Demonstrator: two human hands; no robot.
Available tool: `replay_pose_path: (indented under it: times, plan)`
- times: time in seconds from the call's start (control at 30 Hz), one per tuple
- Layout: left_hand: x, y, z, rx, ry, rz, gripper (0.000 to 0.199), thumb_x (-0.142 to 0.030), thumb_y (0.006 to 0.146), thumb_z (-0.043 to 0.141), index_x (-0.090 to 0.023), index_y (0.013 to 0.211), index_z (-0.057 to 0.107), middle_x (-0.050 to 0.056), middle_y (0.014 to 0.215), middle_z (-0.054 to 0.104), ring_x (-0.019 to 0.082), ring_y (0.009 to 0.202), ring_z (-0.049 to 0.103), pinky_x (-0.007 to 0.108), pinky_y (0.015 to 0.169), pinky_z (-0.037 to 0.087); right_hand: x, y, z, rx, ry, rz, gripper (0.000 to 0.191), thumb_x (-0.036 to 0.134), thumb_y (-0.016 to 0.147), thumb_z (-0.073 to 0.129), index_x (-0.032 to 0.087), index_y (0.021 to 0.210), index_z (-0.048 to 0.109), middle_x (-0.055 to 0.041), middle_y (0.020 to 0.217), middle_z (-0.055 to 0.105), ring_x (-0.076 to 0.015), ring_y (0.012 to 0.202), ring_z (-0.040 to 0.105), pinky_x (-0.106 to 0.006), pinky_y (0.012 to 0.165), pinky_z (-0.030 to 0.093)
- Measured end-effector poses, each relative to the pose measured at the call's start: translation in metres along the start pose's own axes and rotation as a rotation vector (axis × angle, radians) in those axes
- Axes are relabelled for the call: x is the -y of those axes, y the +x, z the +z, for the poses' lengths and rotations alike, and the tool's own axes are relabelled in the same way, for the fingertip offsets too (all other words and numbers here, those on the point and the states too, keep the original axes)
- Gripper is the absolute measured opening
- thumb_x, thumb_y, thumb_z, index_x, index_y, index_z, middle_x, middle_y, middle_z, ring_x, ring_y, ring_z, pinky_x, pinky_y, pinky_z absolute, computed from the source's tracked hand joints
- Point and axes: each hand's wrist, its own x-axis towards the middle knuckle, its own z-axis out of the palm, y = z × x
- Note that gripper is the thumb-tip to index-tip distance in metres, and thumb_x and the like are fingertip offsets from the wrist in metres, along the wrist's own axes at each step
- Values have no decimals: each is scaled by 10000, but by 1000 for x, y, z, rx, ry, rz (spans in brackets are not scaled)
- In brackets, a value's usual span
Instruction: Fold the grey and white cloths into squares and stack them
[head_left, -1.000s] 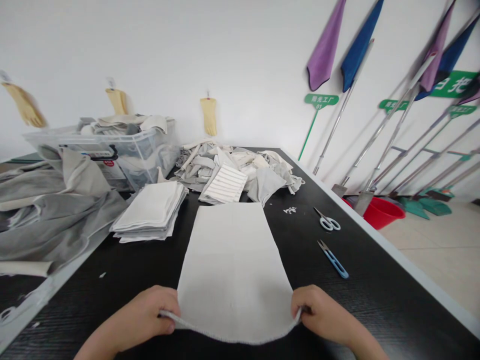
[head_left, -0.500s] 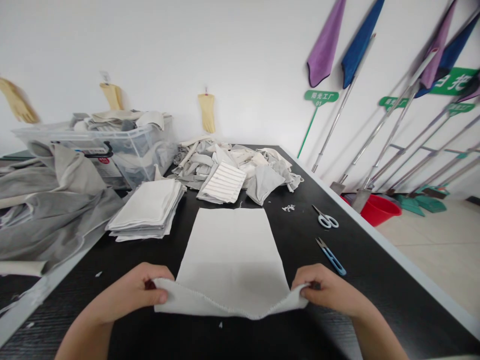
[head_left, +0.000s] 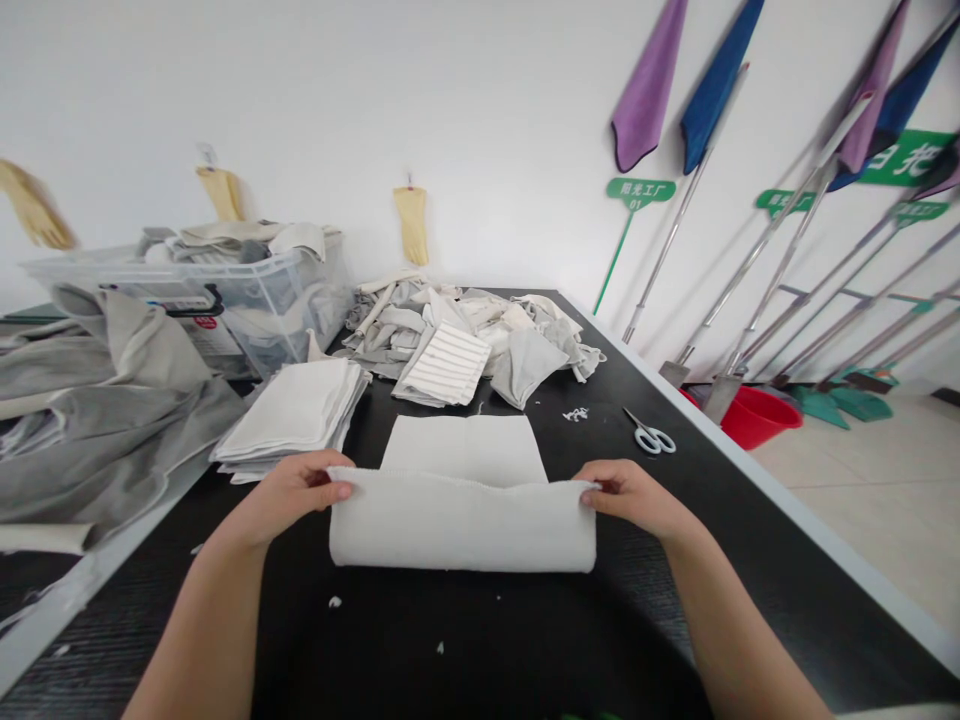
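A white cloth (head_left: 462, 525) with a stitched edge lies on the black table, its near part folded up and over toward the far part, which stays flat. My left hand (head_left: 311, 490) pinches the left corner of the stitched edge between thumb and fingers. At the right corner, my right hand (head_left: 626, 495) grips the same edge. The raised edge is held nearly straight between both hands, sagging slightly. Left of the cloth sits a stack of folded white cloths (head_left: 289, 410), close to my left hand.
Behind lie a heap of grey and white cloths (head_left: 442, 310) and a striped folded cloth (head_left: 444, 365). Scissors (head_left: 651, 437) rest at right beside thread scraps (head_left: 576, 414). At left are a clear plastic bin (head_left: 274, 300) and loose grey fabric (head_left: 120, 420). A red bucket (head_left: 761, 415) stands on the floor.
Both hands have moved up and away from me, carrying the cloth's near edge over its middle. The blue thread snips at the right are now hidden behind my right hand and arm.
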Motion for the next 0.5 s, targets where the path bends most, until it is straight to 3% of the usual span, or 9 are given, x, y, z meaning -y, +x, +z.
replay_pose_path:
  times: [0.27,0.5]
  plan:
    - [-1,40,1,-71,-117,21,271,-370,590,583,-142,731,536,-20,544,468,71,477,390,173,401,289,-6,32,-11,-46,115,32,209,293,633,564,129,758,595,-17,664,549,-130,612,493,-247,548,397]
    - [7,88,-2,-143,-202,58,297,-372,558,606,-147,739,533,-47,506,446,48,426,357,172,402,263,-21,78,-18,-180,279,-6,210,253,574,601,131,745,594,11,607,530,-99,544,472,-214,478,379]
